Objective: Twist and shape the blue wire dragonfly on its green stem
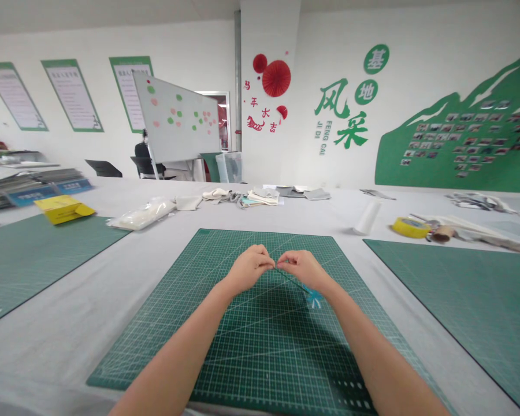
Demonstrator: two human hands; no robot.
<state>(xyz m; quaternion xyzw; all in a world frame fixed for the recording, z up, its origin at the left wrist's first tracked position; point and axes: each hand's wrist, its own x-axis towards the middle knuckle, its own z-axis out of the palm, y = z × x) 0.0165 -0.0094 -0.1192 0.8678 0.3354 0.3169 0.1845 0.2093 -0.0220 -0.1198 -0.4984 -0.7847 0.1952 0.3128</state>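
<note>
Both hands meet above the middle of a green gridded cutting mat [225, 358]. My left hand [250, 267] is closed in a pinch at the upper end of a thin dark green stem [291, 279]. Right beside it, my right hand [305, 269] pinches at the same end, its fingertips almost touching the left ones. The stem slants down to the right under my right hand. At its lower end is a blue flower-like piece [314, 297] with pale spread strips, partly behind my right wrist. What lies exactly between the fingertips is too small to make out.
More cutting mats lie left [39, 254] and right [472, 294]. Beyond are a yellow packet [64, 209], a clear plastic bag [143, 214], cloth scraps [262, 197], a white roll [367, 218] and yellow tape [411, 227]. Paper stacks [21, 179] stand far left, near another person.
</note>
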